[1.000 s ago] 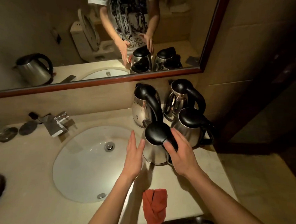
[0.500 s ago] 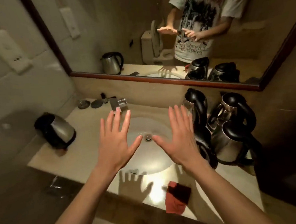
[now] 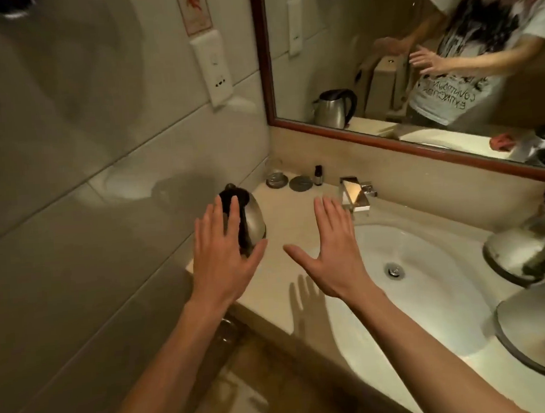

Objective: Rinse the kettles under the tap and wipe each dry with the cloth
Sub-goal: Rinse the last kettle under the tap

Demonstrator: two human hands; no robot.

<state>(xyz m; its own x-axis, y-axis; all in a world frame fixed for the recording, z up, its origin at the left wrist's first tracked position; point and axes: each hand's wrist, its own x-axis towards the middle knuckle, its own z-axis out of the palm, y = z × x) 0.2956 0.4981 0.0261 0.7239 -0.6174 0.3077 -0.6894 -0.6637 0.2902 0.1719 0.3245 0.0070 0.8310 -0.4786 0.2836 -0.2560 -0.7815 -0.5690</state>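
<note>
Both forearms are bare from the bottom edge of the view up to the wrists, with no sleeve, watch, band or glove on them. The left hand (image 3: 223, 260) and the right hand (image 3: 333, 250) carry no rings that can be made out. In the mirror (image 3: 262, 79) above the tabletop, the person's reflection wears a white short-sleeved T-shirt (image 3: 467, 76) with a large black printed graphic across the chest and lines of dark mirrored lettering beneath it; the sleeve ends above the elbow.
</note>
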